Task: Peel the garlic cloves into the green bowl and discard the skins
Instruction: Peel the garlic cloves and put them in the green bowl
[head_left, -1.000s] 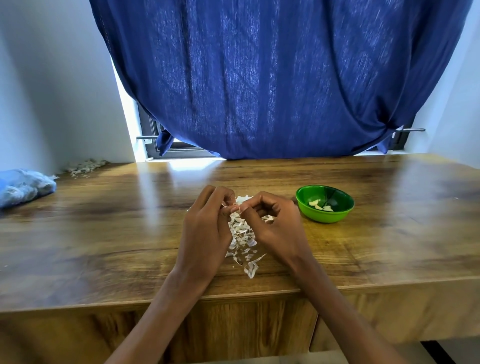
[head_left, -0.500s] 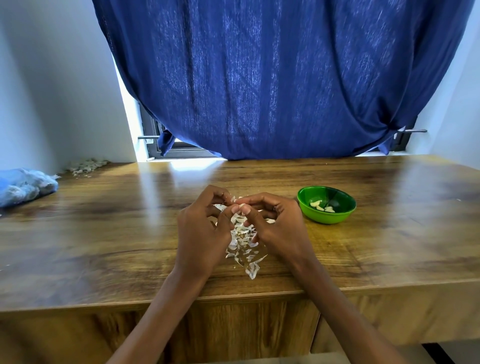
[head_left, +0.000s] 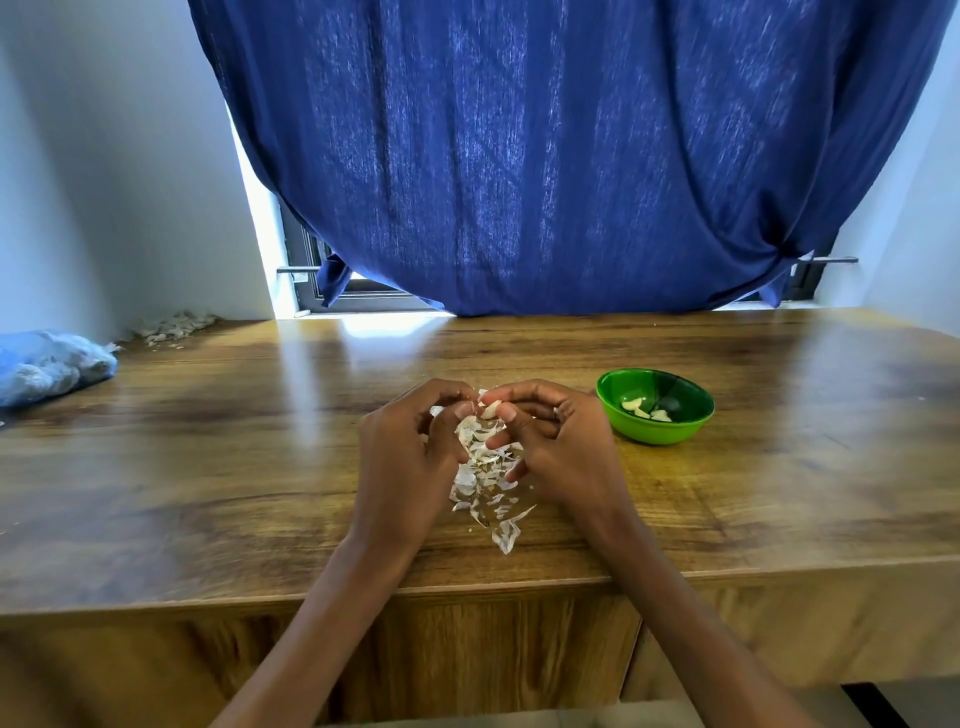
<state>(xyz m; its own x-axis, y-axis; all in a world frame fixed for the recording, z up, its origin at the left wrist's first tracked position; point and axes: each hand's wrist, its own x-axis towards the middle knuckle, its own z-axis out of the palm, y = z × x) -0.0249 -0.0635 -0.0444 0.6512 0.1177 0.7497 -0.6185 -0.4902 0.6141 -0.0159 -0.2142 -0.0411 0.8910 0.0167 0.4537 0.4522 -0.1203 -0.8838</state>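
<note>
Both hands meet over a pile of white garlic skins in the middle of the wooden table. My right hand pinches a pale garlic clove between thumb and forefinger. My left hand has its fingers curled and its fingertips on the same clove. The green bowl stands just right of my right hand, with a few peeled cloves inside.
A blue plastic bag lies at the table's far left. Another heap of skins sits in the back left corner by the wall. A dark blue curtain hangs behind the table. The table's front edge runs just under my wrists.
The hands have stayed over the skin pile, working the clove; the fingertips have closed together on it and the clove now shows between them.
</note>
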